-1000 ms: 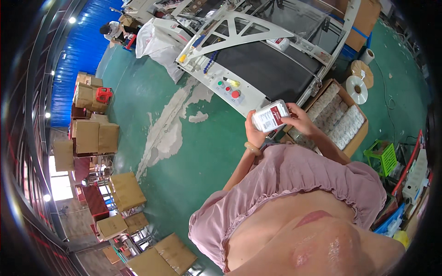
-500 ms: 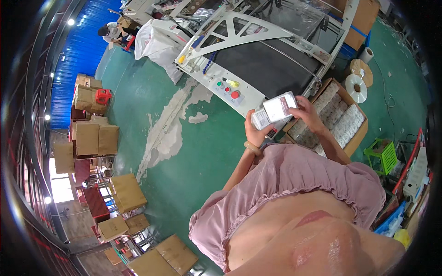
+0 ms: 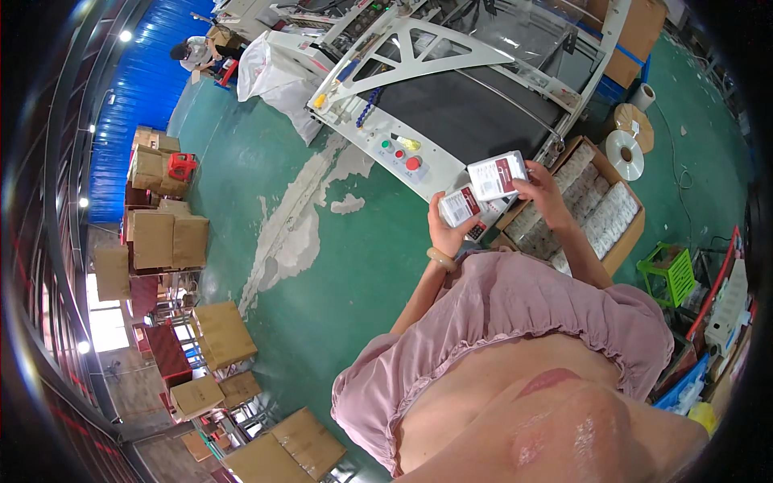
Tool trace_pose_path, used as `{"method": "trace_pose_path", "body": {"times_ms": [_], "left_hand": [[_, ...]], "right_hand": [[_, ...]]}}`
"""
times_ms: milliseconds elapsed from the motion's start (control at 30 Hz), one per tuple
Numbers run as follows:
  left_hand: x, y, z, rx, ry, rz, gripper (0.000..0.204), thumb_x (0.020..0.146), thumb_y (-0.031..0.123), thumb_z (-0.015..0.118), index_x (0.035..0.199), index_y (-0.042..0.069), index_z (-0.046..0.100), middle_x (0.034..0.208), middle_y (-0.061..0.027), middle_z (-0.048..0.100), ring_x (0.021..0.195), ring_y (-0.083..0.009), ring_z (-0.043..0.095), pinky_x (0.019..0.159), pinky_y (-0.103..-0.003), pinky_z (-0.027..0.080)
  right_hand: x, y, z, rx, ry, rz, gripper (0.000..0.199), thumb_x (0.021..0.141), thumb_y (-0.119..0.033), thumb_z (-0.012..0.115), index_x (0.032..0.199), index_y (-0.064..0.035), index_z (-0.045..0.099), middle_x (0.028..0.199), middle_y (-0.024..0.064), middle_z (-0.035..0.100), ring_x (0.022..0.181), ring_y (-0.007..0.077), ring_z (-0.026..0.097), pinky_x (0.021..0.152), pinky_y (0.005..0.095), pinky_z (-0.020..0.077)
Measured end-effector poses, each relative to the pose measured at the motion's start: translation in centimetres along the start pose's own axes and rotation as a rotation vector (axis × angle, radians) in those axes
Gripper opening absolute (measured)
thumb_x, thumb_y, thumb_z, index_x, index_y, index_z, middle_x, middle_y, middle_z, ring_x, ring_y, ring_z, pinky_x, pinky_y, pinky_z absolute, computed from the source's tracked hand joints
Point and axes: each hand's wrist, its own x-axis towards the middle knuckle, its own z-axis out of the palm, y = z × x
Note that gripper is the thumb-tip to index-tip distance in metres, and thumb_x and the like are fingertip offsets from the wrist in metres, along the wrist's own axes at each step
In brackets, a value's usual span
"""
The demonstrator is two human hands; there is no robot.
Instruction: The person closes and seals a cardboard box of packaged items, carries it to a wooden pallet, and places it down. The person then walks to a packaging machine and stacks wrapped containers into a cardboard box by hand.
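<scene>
My left hand (image 3: pixel 448 235) grips a small white pack (image 3: pixel 459 208) with a dark red printed patch, fingers and thumb at its edges. Up and to the right, my right hand (image 3: pixel 546 197) pinches a second, larger white pack (image 3: pixel 491 177) by its right side; a dark red panel shows on its face. The two packs lie close together, the right one slightly overlapping or touching the left; I cannot tell which. Below my right hand stands an open cardboard carton (image 3: pixel 630 235) filled with rows of clear-wrapped packs. A dark handset-like thing with buttons (image 3: pixel 477 231) is beside my left thumb.
Ahead is a white machine (image 3: pixel 362 145) with a black belt (image 3: pixel 451 113) and a red button (image 3: pixel 413 163). Film rolls (image 3: pixel 624 154) and a green crate (image 3: pixel 675 278) stand at right. Cardboard boxes (image 3: pixel 153 241) line the left; a seated person (image 3: pixel 195 55) is far off.
Both packs have tilted, so the glare is gone and their dark red print shows. The right hand and its pack have shifted slightly; both hands keep their hold.
</scene>
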Motion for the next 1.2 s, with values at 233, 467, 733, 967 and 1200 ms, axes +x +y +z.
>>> {"method": "trace_pose_path", "body": {"times_ms": [233,467,733,967,1200], "left_hand": [[-0.4,0.1,-0.6,0.013,0.025,-0.005,0.078,0.063,-0.004,0.074,0.125,0.008,0.028,0.103,-0.0106,0.055,0.094,-0.0189,0.056,0.079,-0.031,0.048],[-0.3,0.6,-0.5,0.002,0.018,-0.005,0.077,0.064,-0.006,0.072,0.126,0.008,0.029,0.102,-0.0099,0.054,0.092,-0.0183,0.056,0.079,-0.030,0.048],[-0.7,1.0,-1.8,-0.210,0.063,-0.070,0.079,0.062,-0.006,0.074,0.126,0.009,0.030,0.102,-0.0082,0.053,0.092,-0.0176,0.055,0.079,-0.029,0.047],[-0.5,1.8,-1.1,-0.248,0.018,-0.080,0.077,0.064,-0.005,0.073,0.126,0.009,0.030,0.102,-0.0079,0.054,0.091,-0.0171,0.055,0.078,-0.028,0.047],[-0.5,2.1,-0.9,-0.356,0.014,-0.178,0.077,0.065,-0.007,0.070,0.128,0.008,0.028,0.102,-0.0082,0.054,0.091,-0.0177,0.056,0.079,-0.030,0.047]], "right_hand": [[6.6,2.3,-5.6,0.186,0.267,-0.001,0.046,0.073,-0.030,0.069,0.105,-0.0022,0.051,0.085,0.0063,0.057,0.067,0.0120,0.056,0.055,0.0225,0.0470],[15.6,8.9,-16.9,-0.023,0.805,0.105,0.038,0.069,-0.035,0.073,0.080,-0.0020,0.056,0.069,0.0056,0.055,0.053,0.0115,0.052,0.045,0.0234,0.0405],[17.8,8.9,-14.5,-0.187,0.881,0.311,0.059,0.066,-0.046,0.072,0.093,0.0053,0.060,0.083,0.0126,0.058,0.066,0.0183,0.056,0.051,0.0319,0.0433],[17.8,8.2,-13.4,-0.474,0.740,0.277,0.057,0.076,-0.046,0.062,0.104,0.0032,0.052,0.097,0.0147,0.058,0.092,0.0284,0.055,0.079,0.0394,0.0446],[9.2,10.0,-4.8,-0.395,-0.001,-0.038,0.035,0.083,-0.034,0.057,0.100,-0.0042,0.054,0.091,0.0039,0.059,0.077,0.0170,0.059,0.064,0.0296,0.0477]]}}
